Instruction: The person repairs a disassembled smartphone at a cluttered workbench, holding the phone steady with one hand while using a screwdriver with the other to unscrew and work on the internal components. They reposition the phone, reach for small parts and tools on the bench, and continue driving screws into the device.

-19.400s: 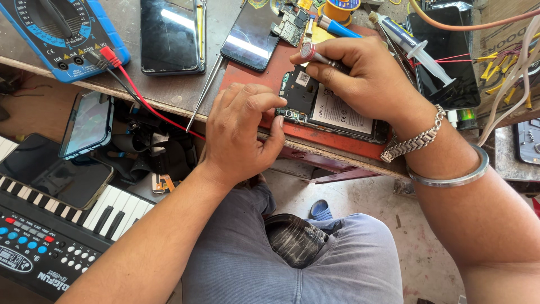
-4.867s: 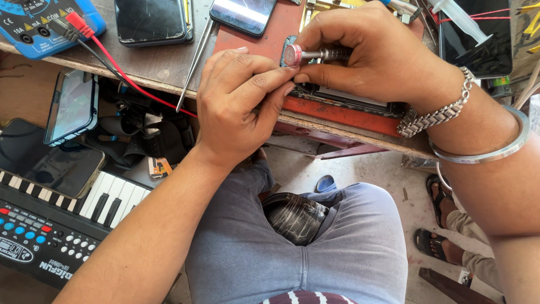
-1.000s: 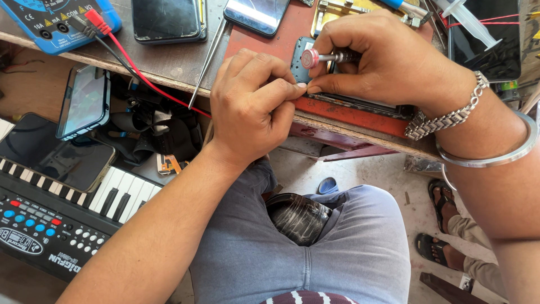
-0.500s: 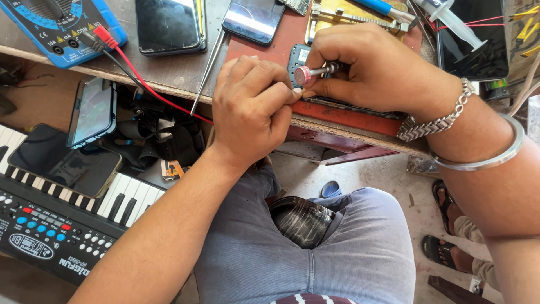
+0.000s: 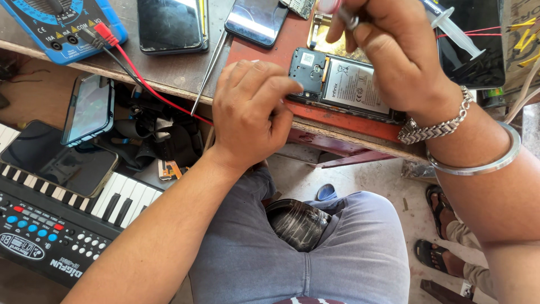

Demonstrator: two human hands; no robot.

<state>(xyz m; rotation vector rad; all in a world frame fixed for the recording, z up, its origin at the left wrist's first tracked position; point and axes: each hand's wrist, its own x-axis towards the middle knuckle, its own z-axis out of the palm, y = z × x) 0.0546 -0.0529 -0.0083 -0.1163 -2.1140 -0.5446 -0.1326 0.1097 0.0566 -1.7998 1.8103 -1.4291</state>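
An opened phone (image 5: 343, 84) lies back-up on a red mat (image 5: 349, 118) at the bench edge, its battery and dark circuit cover showing. My left hand (image 5: 250, 112) rests just left of it with the fingers curled, the fingertips touching the phone's left end. Raised above the phone's far side, my right hand (image 5: 394, 50) pinches a small screwdriver (image 5: 340, 10) with a pink cap. A metal bracelet and a bangle sit on that wrist.
Tweezers (image 5: 209, 70), two dark phones (image 5: 169, 25) (image 5: 256, 21) and a blue multimeter (image 5: 62, 25) with red and black leads lie on the bench. A syringe (image 5: 453, 31) is at top right. A toy keyboard (image 5: 62, 225) with phones on it stands at left. Another person's sandalled feet (image 5: 444, 253) are at lower right.
My right hand has lifted the screwdriver up and away from the phone, uncovering it. My left hand has let go of the tool tip and stays by the phone's left end.
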